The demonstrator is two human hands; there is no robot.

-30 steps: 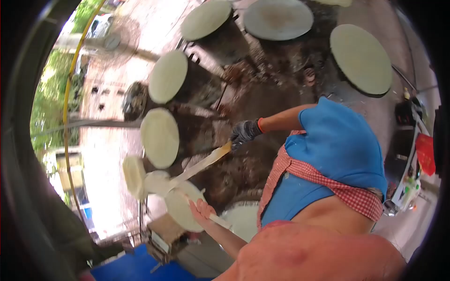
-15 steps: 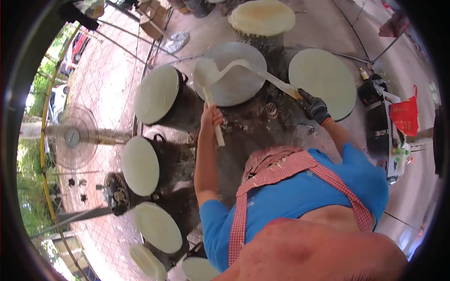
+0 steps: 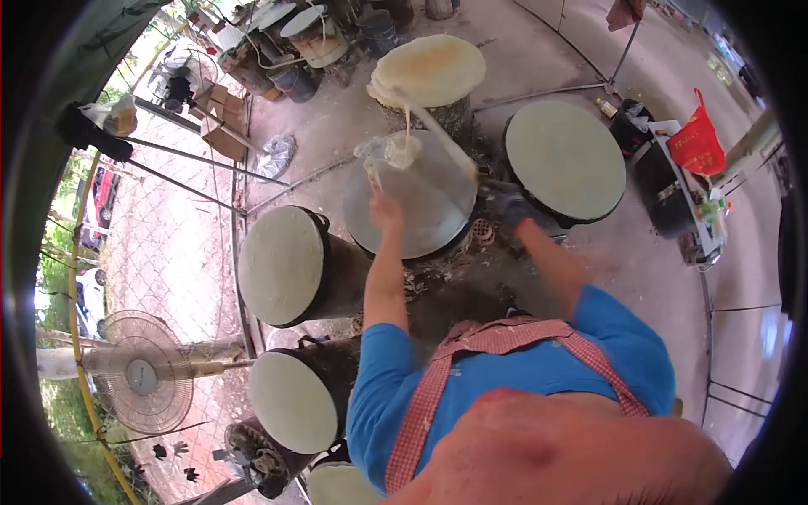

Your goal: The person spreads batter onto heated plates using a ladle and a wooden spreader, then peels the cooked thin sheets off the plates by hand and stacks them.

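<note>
Bare left hand (image 3: pixel 385 210) closed round thin pale stick (image 3: pixel 374 178); dark-gloved right hand (image 3: pixel 505 204) grips long flat wooden spatula (image 3: pixel 438 135). Translucent white sheet (image 3: pixel 394 150) hangs between both, over far edge of round grey steaming drum (image 3: pixel 421 210).

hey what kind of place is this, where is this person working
Probably an open-air workshop making thin rice-paper-like sheets. Round cloth-topped steamer drums stand about the concrete floor, a stack of pale round sheets is piled on one, and a standing fan sits by a wire fence.
</note>
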